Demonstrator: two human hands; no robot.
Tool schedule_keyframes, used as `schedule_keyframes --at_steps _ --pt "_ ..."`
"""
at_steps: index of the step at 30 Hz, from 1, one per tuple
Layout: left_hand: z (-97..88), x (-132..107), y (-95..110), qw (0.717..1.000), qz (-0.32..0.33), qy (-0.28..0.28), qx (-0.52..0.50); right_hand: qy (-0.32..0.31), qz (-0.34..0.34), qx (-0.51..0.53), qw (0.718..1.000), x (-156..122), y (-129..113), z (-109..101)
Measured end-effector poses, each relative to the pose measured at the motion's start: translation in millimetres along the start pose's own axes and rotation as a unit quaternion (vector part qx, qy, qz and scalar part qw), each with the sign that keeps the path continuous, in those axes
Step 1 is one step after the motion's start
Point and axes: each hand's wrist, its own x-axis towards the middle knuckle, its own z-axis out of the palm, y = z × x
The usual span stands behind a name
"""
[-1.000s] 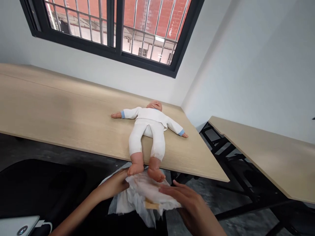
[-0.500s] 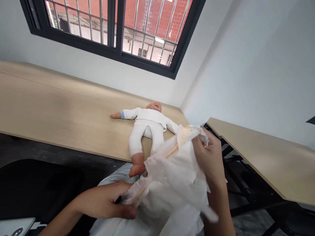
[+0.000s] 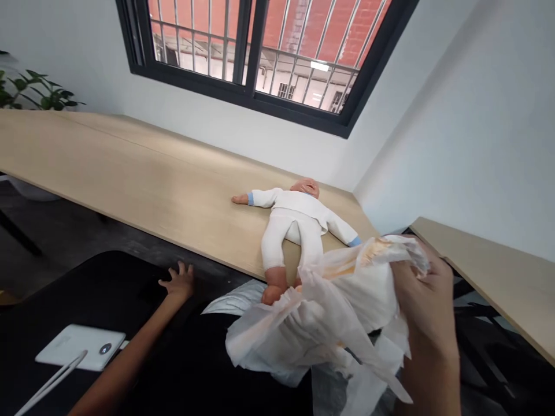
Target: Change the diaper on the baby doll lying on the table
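My right hand (image 3: 427, 294) grips the top edge of a crumpled white disposable diaper (image 3: 310, 315) with yellowish print, which hangs in front of my lap. My left hand (image 3: 178, 283) is empty, fingers spread, above the black chair seat. Beyond the diaper, a baby doll (image 3: 295, 216) in a white top and trousers with blue cuffs lies on its back on the wooden table. Its bare feet reach the near edge, and the diaper partly covers one leg. Another pale, pleated piece (image 3: 236, 297) lies below the table edge by the doll's foot.
The wooden table (image 3: 173, 202) runs along the wall under a barred window (image 3: 269, 58). At the right stands another table (image 3: 489, 266). A white phone (image 3: 80, 346) with a cable lies on the black seat (image 3: 117, 283). A plant (image 3: 43, 89) is at far left.
My left hand has let go of the diaper and moved away to the left, opening its fingers. My right hand keeps hold, and the diaper droops. The view has shifted left.
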Motion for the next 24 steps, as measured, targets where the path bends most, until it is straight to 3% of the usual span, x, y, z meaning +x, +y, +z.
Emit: schedule_keyframes --at_steps 3,7,12,16,19,22,24 --pt "12.5 8 -13 0.994 -0.102 -0.030 0.009 -0.001 0.021 -0.002 1.000 -1 3 -1" --pt "9.1 8 -21 0.994 -0.095 -0.040 0.032 0.003 0.026 -0.009 1.000 -3 3 0" --pt "-19.3 -3 -3 0.992 -0.082 -0.085 0.052 0.020 0.020 -0.032 0.999 -5 0 1" --pt "-43.4 -23 21 0.990 0.076 -0.121 0.016 0.019 0.027 -0.034 0.999 -7 -3 2" --pt "-64.9 -50 36 0.960 0.219 -0.175 -0.022 0.024 0.016 -0.053 0.998 -9 -10 3" --pt "-96.7 -85 49 0.862 0.419 -0.259 -0.120 0.025 0.028 -0.061 0.997 -12 -23 5" --pt "-119.9 -110 58 0.783 0.509 -0.311 -0.178 0.025 0.036 -0.057 0.997 -13 -33 7"
